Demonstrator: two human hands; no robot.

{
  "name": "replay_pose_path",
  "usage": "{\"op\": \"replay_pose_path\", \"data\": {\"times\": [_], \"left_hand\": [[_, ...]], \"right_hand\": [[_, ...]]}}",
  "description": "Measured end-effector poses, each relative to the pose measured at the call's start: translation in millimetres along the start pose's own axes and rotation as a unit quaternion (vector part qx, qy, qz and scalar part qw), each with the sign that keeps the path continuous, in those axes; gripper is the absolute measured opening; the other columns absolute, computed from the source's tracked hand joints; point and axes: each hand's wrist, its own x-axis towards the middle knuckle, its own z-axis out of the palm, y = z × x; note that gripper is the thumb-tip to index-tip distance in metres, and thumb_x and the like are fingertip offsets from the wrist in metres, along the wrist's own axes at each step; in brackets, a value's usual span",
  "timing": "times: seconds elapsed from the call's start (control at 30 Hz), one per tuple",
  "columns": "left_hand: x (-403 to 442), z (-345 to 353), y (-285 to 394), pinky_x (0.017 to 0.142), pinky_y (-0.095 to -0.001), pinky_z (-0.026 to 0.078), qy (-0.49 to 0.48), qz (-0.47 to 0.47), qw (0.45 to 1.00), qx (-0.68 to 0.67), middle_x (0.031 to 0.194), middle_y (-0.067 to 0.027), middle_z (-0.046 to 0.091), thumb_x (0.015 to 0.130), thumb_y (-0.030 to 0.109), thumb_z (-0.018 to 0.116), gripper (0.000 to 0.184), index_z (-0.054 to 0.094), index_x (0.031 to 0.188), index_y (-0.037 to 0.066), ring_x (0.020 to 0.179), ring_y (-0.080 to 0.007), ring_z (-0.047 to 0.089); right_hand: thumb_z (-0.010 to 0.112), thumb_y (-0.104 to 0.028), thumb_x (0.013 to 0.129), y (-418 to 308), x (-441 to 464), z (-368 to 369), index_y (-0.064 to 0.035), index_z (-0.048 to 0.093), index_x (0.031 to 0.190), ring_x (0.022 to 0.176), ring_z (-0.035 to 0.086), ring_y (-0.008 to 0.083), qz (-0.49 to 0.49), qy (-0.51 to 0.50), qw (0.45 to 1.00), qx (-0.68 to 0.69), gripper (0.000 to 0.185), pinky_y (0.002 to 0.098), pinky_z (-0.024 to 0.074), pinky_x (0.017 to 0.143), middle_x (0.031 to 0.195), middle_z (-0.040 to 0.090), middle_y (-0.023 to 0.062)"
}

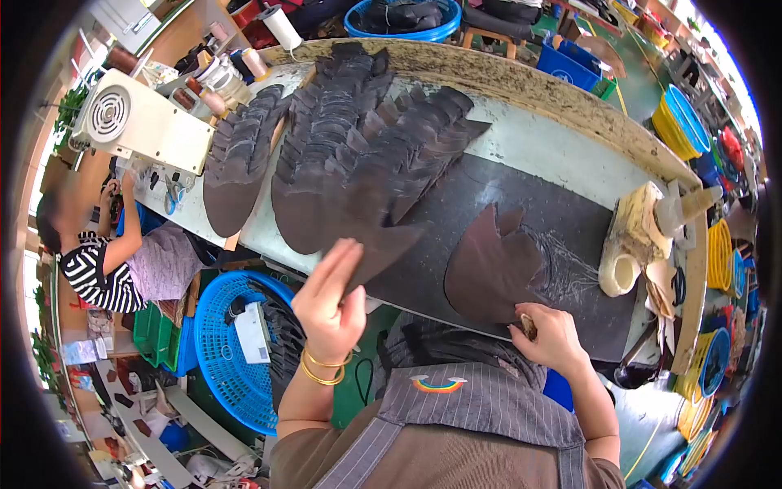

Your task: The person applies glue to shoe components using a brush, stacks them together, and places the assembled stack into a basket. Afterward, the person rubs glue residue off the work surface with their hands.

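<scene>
My left hand, with gold bangles at the wrist, pinches the lower edge of a dark cut leather-like piece. That piece is smeared by motion and overlaps the rows behind it. Closed fingers of my right hand hold a small tan object, mostly hidden in the grip, whose kind I cannot make out. Beneath it, a brown notched pile of cut pieces lies on the black mat. Overlapping rows of similar dark pieces cover the table's left side.
A glue-smeared block with a plastic bottle stands at the right. A raised wooden edge borders the table. At left are a sewing machine, scissors, a blue basket and a seated co-worker.
</scene>
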Motion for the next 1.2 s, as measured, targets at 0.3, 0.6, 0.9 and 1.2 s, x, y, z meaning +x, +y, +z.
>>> {"op": "replay_pose_path", "data": {"times": [0.3,0.6,0.9,1.2], "left_hand": [[6,89,-7,0.103,-0.0492,0.040,-0.151,0.149,0.960,0.183,0.124,-0.0189,0.061,0.083,0.025,0.071,0.048,0.061,0.121,-0.003,0.119,-0.0384,0.054],[-11,161,30,0.110,-0.0526,0.031,-0.448,0.295,0.844,0.017,0.140,-0.0283,0.043,0.073,0.047,0.076,0.085,0.048,0.129,-0.011,0.132,-0.0437,0.040],[4,146,23,0.109,-0.0493,0.037,-0.442,0.292,0.846,-0.069,0.132,-0.0179,0.057,0.059,0.010,0.071,0.066,0.058,0.123,-0.002,0.126,-0.0359,0.051],[14,167,30,0.113,-0.0489,0.023,-0.514,0.255,0.817,-0.058,0.143,-0.0196,0.039,0.061,0.034,0.076,0.077,0.053,0.130,0.007,0.135,-0.0368,0.034]], "right_hand": [[0.072,-0.003,0.075,23,-48,-68,-0.0034,0.057,0.078,0.063,0.058,0.0133,0.167,0.230,0.945,0.162,0.015,0.0268,0.0457,0.057,0.072,0.058,0.0049],[0.071,-0.014,0.088,123,-39,-104,0.0015,0.064,0.092,0.067,0.063,0.0076,0.233,0.409,0.860,0.199,0.018,0.0220,0.0497,0.059,0.077,0.066,0.0041],[0.064,-0.015,0.090,132,-18,-115,0.0016,0.063,0.097,0.051,0.051,0.0063,0.253,0.357,0.822,0.365,0.018,0.0198,0.0380,0.042,0.072,0.063,0.0032],[0.068,-0.018,0.090,76,98,-35,0.0021,0.062,0.084,0.058,0.059,0.0097,0.145,0.203,0.924,0.289,0.022,0.0268,0.0460,0.053,0.067,0.064,0.0074]]}}
